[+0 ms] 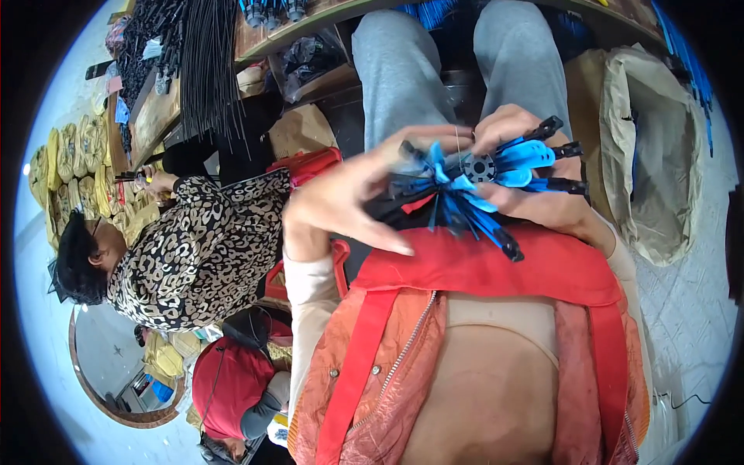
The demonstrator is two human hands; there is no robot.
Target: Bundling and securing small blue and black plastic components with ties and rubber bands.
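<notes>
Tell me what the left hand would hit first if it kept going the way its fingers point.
The left hand has its fingers spread toward the blue-and-black ribbed assembly that the right hand grips. It would probably meet those blue ribs first; they look almost touching already, though depth is hard to judge.

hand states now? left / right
Left hand: open, fingers spread, touching the blue-and-black ribbed part.
Right hand: closed on the ribbed part.
</notes>
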